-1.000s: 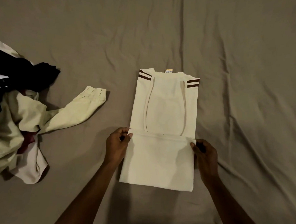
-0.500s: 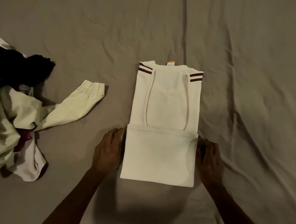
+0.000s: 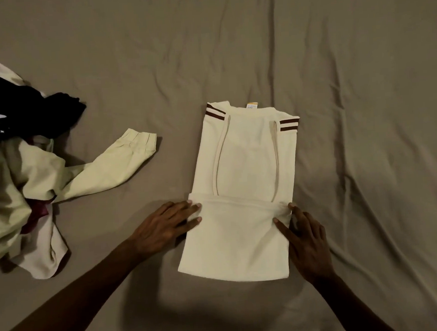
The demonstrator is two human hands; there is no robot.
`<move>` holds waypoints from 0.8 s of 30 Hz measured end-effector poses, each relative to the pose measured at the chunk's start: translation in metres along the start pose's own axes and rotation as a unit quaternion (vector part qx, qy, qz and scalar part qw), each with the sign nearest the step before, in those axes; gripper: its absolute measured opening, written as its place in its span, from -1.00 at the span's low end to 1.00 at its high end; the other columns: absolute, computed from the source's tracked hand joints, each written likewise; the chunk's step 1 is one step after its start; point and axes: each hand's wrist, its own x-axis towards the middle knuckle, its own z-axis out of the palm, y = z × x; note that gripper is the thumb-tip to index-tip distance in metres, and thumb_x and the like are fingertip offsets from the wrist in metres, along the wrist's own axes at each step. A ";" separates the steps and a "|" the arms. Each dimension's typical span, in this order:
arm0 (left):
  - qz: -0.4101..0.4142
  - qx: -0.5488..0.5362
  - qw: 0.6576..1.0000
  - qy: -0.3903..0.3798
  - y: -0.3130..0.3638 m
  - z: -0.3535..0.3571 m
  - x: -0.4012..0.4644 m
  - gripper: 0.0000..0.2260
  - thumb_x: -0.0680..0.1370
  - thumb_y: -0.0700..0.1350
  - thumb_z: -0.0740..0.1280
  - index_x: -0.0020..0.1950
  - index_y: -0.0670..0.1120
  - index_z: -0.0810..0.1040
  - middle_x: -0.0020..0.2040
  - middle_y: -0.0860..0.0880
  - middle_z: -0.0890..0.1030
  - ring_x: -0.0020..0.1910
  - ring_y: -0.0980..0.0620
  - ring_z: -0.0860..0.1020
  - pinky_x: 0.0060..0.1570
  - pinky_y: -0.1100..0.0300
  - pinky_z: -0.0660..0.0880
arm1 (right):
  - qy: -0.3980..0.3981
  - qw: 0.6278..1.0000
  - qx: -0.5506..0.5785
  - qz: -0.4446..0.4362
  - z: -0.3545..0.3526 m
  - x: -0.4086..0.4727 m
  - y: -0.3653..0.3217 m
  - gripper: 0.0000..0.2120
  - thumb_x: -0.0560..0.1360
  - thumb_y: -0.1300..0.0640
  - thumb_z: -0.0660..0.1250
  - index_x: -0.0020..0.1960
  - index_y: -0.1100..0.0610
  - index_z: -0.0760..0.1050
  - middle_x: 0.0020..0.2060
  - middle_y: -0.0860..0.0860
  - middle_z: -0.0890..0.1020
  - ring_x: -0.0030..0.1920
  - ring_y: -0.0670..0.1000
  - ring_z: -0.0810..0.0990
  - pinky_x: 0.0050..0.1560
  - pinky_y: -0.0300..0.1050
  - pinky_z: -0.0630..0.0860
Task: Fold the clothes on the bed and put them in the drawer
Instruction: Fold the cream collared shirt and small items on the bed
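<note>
- Left hand (image 3: 162,227) lies flat, fingers straight, on the cream brown-striped folded shirt (image 3: 245,189) — right hand (image 3: 306,239) likewise, gripping nothing.
- Judgement: press the fold edge evenly before folding again.

so the bed (image 3: 333,54) has a grey-brown sheet on it, pretty wrinkled, with long creases running down the right side and a few across the top. Roughly in the middle lies a cream shirt (image 3: 248,168) with dark brown stripes on the sleeve ends, folded into a narrow rectangle, its bottom part turned up over itself. Over at the left edge sits a messy pile of clothes (image 3: 10,167): something black on top, pale yellowish-green stuff under it, a bit of dark red poking out. One pale green sleeve (image 3: 114,165) from that heap stretches out flat on the sheet toward the shirt, stopping short of it
</note>
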 end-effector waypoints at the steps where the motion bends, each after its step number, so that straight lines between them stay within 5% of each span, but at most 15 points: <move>1: 0.000 -0.017 1.000 0.003 -0.001 0.000 0.001 -0.57 0.58 -0.18 0.22 0.45 -0.04 0.54 0.48 -0.10 0.48 0.46 -0.17 0.46 0.38 -0.04 0.42 | 0.005 1.000 0.012 0.003 -0.003 0.000 -0.004 -0.63 0.68 0.00 0.16 0.44 -0.02 0.51 0.56 0.26 0.31 0.43 0.38 0.39 0.22 0.22 0.38; 4: -0.097 -0.140 0.984 0.043 -0.007 -0.011 0.013 -0.63 0.58 -0.13 0.25 0.38 -0.03 0.59 0.38 -0.05 0.59 0.39 -0.07 0.51 0.47 0.21 0.20 | 0.014 0.995 0.102 0.020 -0.019 0.013 -0.005 -0.64 0.60 0.03 0.22 0.33 0.05 0.61 0.55 0.19 0.36 0.51 0.30 0.33 0.36 0.17 0.31; 7: -0.174 -0.294 0.936 0.083 -0.016 -0.044 0.039 -0.69 0.71 0.05 0.15 0.30 -0.04 0.58 0.16 -0.05 0.69 0.13 0.03 0.63 0.19 0.14 0.48 | 0.033 0.958 0.276 0.070 -0.036 0.044 0.005 -0.68 0.64 0.02 0.17 0.28 0.07 0.59 0.35 0.10 0.60 0.38 0.15 0.53 0.33 0.22 0.45; 9: -0.232 -0.415 0.875 0.091 -0.030 -0.068 0.070 -0.79 0.71 -0.06 0.17 0.20 -0.05 0.57 -0.03 0.04 0.68 -0.07 0.12 0.63 -0.08 0.16 0.52 | 0.056 0.893 0.413 0.167 -0.059 0.079 0.001 -0.70 0.64 0.17 0.17 0.24 0.08 0.63 0.14 -0.02 0.72 0.19 0.01 0.67 0.16 0.12 0.60; 12: -0.303 -0.532 0.784 0.099 -0.064 -0.078 0.130 -0.82 0.73 -0.18 0.19 0.11 -0.13 0.59 -0.08 0.04 0.66 -0.11 0.13 0.57 -0.13 0.20 0.48 | 0.073 0.792 0.530 0.293 -0.079 0.144 0.001 -0.60 0.65 0.42 0.10 0.24 0.14 0.63 -0.01 -0.09 0.76 0.00 -0.11 0.72 -0.07 -0.17 0.65; 15: -0.407 -0.625 0.659 0.103 -0.088 -0.067 0.173 -0.74 0.72 -0.17 0.19 0.24 -0.25 0.61 0.06 -0.13 0.71 -0.06 0.05 0.67 -0.04 0.19 0.58 | 0.038 0.726 0.558 0.400 -0.067 0.189 0.010 -0.69 0.68 0.24 0.16 0.20 0.13 0.66 -0.07 0.02 0.76 -0.14 0.00 0.75 -0.28 -0.12 0.62; 18: -0.484 -0.628 0.600 0.103 -0.092 -0.053 0.190 -0.77 0.68 -0.18 0.24 0.11 -0.23 0.68 -0.05 -0.16 0.73 -0.18 -0.02 0.70 -0.13 0.14 0.61 | 0.002 0.658 0.563 0.500 -0.051 0.203 0.020 -0.78 0.65 0.17 0.25 -0.01 0.09 0.68 -0.32 0.00 0.72 -0.40 -0.02 0.68 -0.48 -0.23 0.51; 21: -0.504 -0.629 0.580 0.117 -0.091 -0.045 0.192 -0.79 0.66 -0.16 0.28 0.05 -0.13 0.72 -0.04 -0.13 0.75 -0.10 -0.12 0.72 -0.05 0.01 0.62 | -0.019 0.681 0.550 0.483 -0.052 0.204 0.026 -0.77 0.64 0.20 0.26 0.11 0.09 0.69 -0.29 0.00 0.73 -0.38 0.01 0.66 -0.46 -0.22 0.49; 24: -0.439 -0.659 0.604 0.088 -0.095 -0.041 0.182 -0.73 0.64 -0.28 0.31 0.30 -0.07 0.62 0.13 -0.09 0.72 0.12 -0.10 0.69 0.09 -0.02 0.60 | -0.022 0.725 0.555 0.407 -0.052 0.193 0.030 -0.67 0.64 0.33 0.25 0.24 0.02 0.64 -0.07 0.05 0.76 -0.20 0.07 0.72 -0.40 -0.15 0.55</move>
